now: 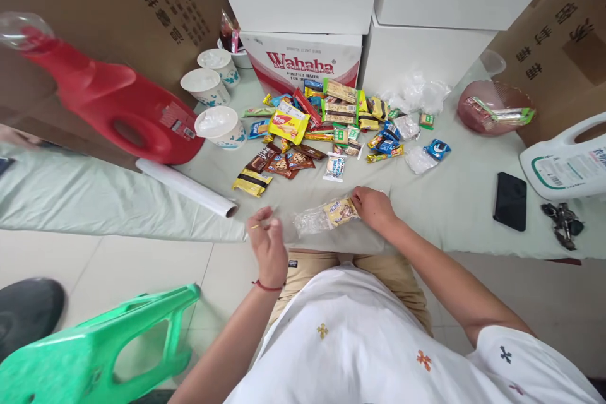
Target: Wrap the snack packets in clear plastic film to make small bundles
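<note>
Right hand (374,207) touches yellow snack packet (338,212), left hand (267,243) nearby

red jug (113,91) at left | Wahaha carton (303,69) | black phone (510,202) near keys (563,225) | green stool (71,360) on floor (227,265)

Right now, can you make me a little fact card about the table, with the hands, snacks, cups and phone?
Left hand: raised, left of some clear plastic; blurred, can't tell if it holds anything
Right hand: holds the right end of a yellow snack packet
Snack pile: many colors, in front of a red-and-white box
Cups: three, white with blue patterns, left of the pile
Phone: black, beside keys
</note>
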The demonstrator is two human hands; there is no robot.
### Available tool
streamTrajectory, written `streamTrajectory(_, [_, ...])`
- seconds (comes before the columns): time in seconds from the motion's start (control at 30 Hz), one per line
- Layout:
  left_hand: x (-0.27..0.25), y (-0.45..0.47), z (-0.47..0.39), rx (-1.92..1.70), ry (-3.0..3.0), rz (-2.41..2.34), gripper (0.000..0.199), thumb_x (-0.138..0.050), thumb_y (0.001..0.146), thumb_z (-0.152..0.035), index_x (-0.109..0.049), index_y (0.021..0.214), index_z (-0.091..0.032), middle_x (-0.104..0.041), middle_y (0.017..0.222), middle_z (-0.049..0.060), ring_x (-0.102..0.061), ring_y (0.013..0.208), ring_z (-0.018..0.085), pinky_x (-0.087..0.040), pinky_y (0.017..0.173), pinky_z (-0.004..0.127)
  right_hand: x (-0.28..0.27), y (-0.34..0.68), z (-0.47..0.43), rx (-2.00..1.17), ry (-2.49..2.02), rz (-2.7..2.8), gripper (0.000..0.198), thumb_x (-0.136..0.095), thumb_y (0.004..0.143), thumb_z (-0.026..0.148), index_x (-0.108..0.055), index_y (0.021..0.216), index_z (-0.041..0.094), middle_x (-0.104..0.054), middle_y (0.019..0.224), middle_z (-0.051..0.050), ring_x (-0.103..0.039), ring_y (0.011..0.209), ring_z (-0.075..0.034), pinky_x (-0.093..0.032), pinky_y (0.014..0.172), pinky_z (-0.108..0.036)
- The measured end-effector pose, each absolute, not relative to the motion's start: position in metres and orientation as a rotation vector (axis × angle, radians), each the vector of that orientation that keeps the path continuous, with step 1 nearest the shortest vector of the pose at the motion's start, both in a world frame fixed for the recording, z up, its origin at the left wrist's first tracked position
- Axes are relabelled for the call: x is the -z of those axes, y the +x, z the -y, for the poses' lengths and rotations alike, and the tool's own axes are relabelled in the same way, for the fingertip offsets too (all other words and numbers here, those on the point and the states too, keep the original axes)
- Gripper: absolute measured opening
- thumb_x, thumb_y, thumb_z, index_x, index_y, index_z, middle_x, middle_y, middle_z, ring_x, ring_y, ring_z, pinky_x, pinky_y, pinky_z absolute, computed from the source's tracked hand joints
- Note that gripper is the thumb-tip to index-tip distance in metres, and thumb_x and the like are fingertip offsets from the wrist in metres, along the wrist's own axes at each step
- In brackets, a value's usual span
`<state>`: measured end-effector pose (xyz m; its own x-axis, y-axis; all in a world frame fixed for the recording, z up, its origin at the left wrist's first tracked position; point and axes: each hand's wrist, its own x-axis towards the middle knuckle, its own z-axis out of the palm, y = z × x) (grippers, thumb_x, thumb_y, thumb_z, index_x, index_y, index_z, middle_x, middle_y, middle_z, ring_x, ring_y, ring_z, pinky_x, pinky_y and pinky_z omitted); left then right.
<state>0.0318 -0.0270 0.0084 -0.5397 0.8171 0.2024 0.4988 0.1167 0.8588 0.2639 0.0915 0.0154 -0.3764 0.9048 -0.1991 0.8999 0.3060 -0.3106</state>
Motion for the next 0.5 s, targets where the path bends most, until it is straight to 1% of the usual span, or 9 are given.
streamTrajectory(0.03, [-0.011, 0.037, 0.028, -1.327, 1.438, -2.145, 0.044, -0.047, 0.098, -0.047, -0.059, 0.131, -0.020, -0.060, 0.130, 0.016, -0.053, 0.131, 0.031, -0.045, 0.109, 0.052, -0.015, 0.263, -0.092, -0.589, -1.727, 2.542, 0.024, -0.047, 0.101, 0.025, -0.069, 0.106, 0.019, -0.074, 0.105, -0.012, -0.067, 0.091, -0.023, -0.042, 0.073, -0.029])
streamTrajectory(0.07, [-0.013, 0.043, 0.026, -1.220, 1.588, -2.206, 0.044, -0.053, 0.096, -0.046, -0.060, 0.131, -0.020, -0.056, 0.140, 0.018, -0.043, 0.142, 0.035, -0.035, 0.116, 0.059, -0.015, 0.264, -0.092, -0.593, -1.701, 2.558, 0.024, -0.047, 0.101, 0.025, -0.069, 0.107, 0.019, -0.073, 0.106, -0.011, -0.067, 0.092, -0.022, -0.043, 0.075, -0.029])
streamTrajectory(0.1, [-0.013, 0.048, 0.023, -1.079, 1.718, -2.249, 0.044, -0.057, 0.094, -0.044, -0.062, 0.130, -0.020, -0.051, 0.147, 0.019, -0.034, 0.149, 0.039, -0.027, 0.120, 0.064, -0.015, 0.266, -0.094, -0.607, -1.667, 2.570, 0.024, -0.048, 0.101, 0.024, -0.069, 0.110, 0.020, -0.073, 0.107, -0.010, -0.067, 0.093, -0.021, -0.044, 0.077, -0.028])
streamTrajectory(0.13, [-0.011, 0.052, 0.019, -0.932, 1.810, -2.267, 0.042, -0.060, 0.093, -0.042, -0.064, 0.128, -0.020, -0.047, 0.152, 0.020, -0.027, 0.152, 0.042, -0.021, 0.120, 0.068, -0.014, 0.271, -0.096, -0.637, -1.623, 2.575, 0.024, -0.049, 0.100, 0.023, -0.068, 0.114, 0.020, -0.072, 0.108, -0.009, -0.067, 0.094, -0.020, -0.045, 0.080, -0.028])
streamTrajectory(0.17, [-0.007, 0.054, 0.015, -0.816, 1.864, -2.280, 0.039, -0.062, 0.092, -0.040, -0.066, 0.126, -0.020, -0.046, 0.154, 0.020, -0.023, 0.154, 0.043, -0.020, 0.120, 0.070, -0.014, 0.278, -0.100, -0.678, -1.576, 2.566, 0.026, -0.051, 0.098, 0.021, -0.068, 0.117, 0.020, -0.071, 0.109, -0.008, -0.067, 0.095, -0.019, -0.046, 0.082, -0.027])
streamTrajectory(0.27, [0.010, 0.054, 0.009, -0.660, 1.970, -2.275, 0.027, -0.061, 0.093, -0.036, -0.069, 0.114, -0.022, -0.049, 0.153, 0.018, -0.026, 0.154, 0.042, -0.025, 0.120, 0.068, -0.015, 0.311, -0.114, -0.712, -1.559, 2.480, 0.031, -0.055, 0.091, 0.015, -0.068, 0.119, 0.018, -0.068, 0.109, -0.009, -0.066, 0.093, -0.019, -0.050, 0.087, -0.029])
streamTrajectory(0.37, [0.021, 0.050, 0.011, -0.692, 2.032, -2.277, 0.019, -0.060, 0.094, -0.038, -0.070, 0.098, -0.022, -0.054, 0.147, 0.016, -0.030, 0.153, 0.040, -0.032, 0.118, 0.064, -0.028, 0.341, -0.122, -0.424, -1.769, 2.339, 0.028, -0.054, 0.088, 0.013, -0.072, 0.109, 0.016, -0.067, 0.107, -0.013, -0.064, 0.097, -0.026, -0.051, 0.089, -0.037])
streamTrajectory(0.43, [0.022, 0.048, 0.012, -0.742, 2.031, -2.271, 0.019, -0.061, 0.093, -0.038, -0.069, 0.090, -0.021, -0.057, 0.140, 0.016, -0.034, 0.150, 0.040, -0.037, 0.115, 0.060, -0.041, 0.342, -0.115, -0.242, -1.781, 2.223, 0.027, -0.051, 0.093, 0.017, -0.074, 0.107, 0.016, -0.066, 0.108, -0.015, -0.062, 0.103, -0.030, -0.051, 0.091, -0.041])
streamTrajectory(0.5, [0.020, 0.047, 0.012, -0.796, 2.009, -2.229, 0.018, -0.062, 0.092, -0.037, -0.068, 0.084, -0.021, -0.061, 0.131, 0.016, -0.044, 0.142, 0.038, -0.043, 0.109, 0.055, -0.052, 0.326, -0.099, -0.258, -1.613, 2.230, 0.029, -0.048, 0.100, 0.025, -0.073, 0.113, 0.019, -0.065, 0.116, -0.014, -0.062, 0.107, -0.028, -0.051, 0.092, -0.038])
